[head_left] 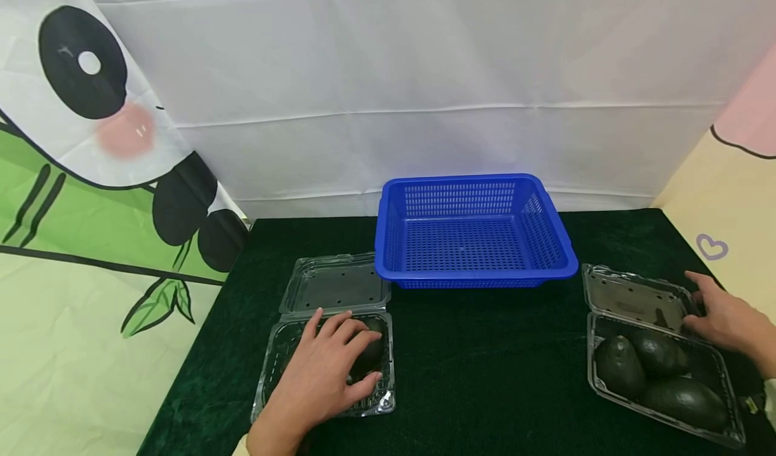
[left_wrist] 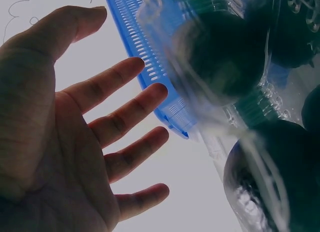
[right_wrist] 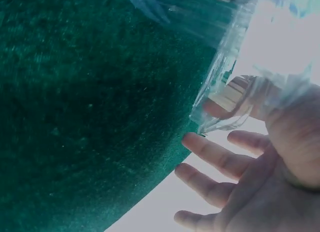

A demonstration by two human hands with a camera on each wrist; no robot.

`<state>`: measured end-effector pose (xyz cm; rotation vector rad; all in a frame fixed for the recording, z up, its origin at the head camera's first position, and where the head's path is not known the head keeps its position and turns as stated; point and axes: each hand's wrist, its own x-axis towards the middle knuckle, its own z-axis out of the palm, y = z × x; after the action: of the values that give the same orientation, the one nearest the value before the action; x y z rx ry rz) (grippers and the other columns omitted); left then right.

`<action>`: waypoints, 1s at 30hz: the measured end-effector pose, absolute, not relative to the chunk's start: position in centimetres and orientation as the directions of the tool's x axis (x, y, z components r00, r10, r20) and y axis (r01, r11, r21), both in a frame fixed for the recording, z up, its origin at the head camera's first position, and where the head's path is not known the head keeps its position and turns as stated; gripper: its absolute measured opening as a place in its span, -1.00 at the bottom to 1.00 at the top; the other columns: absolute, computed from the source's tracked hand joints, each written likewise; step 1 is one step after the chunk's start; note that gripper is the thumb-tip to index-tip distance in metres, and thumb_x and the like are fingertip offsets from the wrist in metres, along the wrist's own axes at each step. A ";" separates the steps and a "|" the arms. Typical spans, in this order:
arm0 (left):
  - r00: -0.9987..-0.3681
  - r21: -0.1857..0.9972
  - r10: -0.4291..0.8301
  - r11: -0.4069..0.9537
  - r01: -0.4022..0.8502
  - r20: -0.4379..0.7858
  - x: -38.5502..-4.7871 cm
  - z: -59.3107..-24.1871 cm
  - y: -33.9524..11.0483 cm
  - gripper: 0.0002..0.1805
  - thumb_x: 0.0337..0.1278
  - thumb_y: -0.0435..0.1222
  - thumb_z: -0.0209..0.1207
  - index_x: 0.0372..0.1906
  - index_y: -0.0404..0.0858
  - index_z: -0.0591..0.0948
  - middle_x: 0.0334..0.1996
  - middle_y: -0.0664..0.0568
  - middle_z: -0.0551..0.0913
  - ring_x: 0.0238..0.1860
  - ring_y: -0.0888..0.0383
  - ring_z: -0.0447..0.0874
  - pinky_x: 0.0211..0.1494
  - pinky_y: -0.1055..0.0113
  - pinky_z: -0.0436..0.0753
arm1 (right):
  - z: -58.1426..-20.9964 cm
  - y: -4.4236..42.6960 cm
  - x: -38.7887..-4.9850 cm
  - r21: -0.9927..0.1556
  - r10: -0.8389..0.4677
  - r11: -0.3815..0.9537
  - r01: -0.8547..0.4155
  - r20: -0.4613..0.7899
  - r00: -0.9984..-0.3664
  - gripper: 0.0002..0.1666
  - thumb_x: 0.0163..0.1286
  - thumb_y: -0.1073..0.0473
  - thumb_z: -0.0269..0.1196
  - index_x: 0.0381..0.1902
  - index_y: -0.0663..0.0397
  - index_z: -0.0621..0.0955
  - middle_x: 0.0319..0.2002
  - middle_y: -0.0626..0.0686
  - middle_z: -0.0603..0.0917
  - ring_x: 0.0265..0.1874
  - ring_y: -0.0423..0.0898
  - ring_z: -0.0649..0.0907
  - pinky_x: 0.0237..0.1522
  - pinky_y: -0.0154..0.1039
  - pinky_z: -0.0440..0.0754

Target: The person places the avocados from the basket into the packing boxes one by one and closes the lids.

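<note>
In the head view my left hand [head_left: 324, 372] hovers over an open clear clamshell box [head_left: 388, 402] at the left, fingers spread. A dark green avocado [head_left: 371, 351] shows partly beneath those fingers. The left wrist view has the same hand [left_wrist: 85, 127] with nothing in its palm, beside avocados [left_wrist: 217, 57] seen through clear plastic. My right hand [head_left: 727, 314] is at the right edge of a second clamshell's raised lid [head_left: 636, 301], thumb and fingers apart around its corner. Dark avocados [head_left: 685, 402] lie in that box. Through plastic, the right thumb [right_wrist: 220, 109] shows in the right wrist view.
A blue plastic basket [head_left: 475, 274] stands at the back middle, between the two boxes. Dark green cloth [head_left: 485, 375] covers the table. A white sheet [head_left: 424, 72] hangs behind, with printed cloths [head_left: 73, 193] at the sides.
</note>
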<state>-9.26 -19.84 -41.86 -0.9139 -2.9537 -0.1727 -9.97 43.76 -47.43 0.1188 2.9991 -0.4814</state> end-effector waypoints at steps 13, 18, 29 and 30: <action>-0.832 0.096 0.553 0.827 0.555 0.042 -9.2 -42.1 -19.8 -0.44 0.19 0.25 0.29 0.22 0.12 0.66 0.16 0.12 0.59 0.38 -0.13 0.41 0.45 -0.43 0.09 | -45.7 41.2 -9.6 -0.158 0.221 0.966 0.203 0.101 -0.970 0.31 0.07 0.39 0.45 0.61 0.25 -0.08 0.17 0.69 0.16 0.09 0.72 0.23 0.25 0.60 0.02; -0.831 0.097 0.555 0.825 0.556 0.042 -9.2 -42.2 -19.7 -0.43 0.19 0.26 0.29 0.22 0.13 0.66 0.15 0.12 0.59 0.38 -0.12 0.41 0.45 -0.44 0.09 | -44.5 40.0 -9.5 -0.147 0.254 0.960 0.238 0.105 -0.961 0.35 0.14 0.30 0.47 0.63 0.22 -0.16 0.23 0.69 0.11 0.16 0.70 0.18 0.32 0.58 -0.07; -0.827 0.109 0.561 0.820 0.561 0.030 -9.3 -42.2 -19.6 -0.43 0.20 0.28 0.27 0.23 0.13 0.65 0.17 0.12 0.59 0.38 -0.12 0.41 0.45 -0.44 0.07 | -42.6 38.8 -8.5 -0.206 0.256 0.954 0.220 0.168 -0.952 0.32 0.21 0.19 0.44 0.66 0.08 -0.17 0.11 0.71 0.12 0.02 0.73 0.26 0.16 0.61 0.18; -0.827 0.111 0.562 0.820 0.561 0.026 -9.3 -42.2 -19.6 -0.43 0.20 0.28 0.27 0.23 0.13 0.65 0.17 0.11 0.59 0.38 -0.12 0.41 0.45 -0.44 0.07 | -42.5 38.7 -8.3 -0.216 0.248 0.954 0.207 0.185 -0.951 0.32 0.21 0.20 0.44 0.67 0.06 -0.16 0.10 0.71 0.13 0.00 0.72 0.27 0.10 0.61 0.23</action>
<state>-9.28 -19.61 -42.24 -0.9264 -3.0045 -0.1803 -8.25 38.73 -42.47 0.3908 3.3139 -0.3291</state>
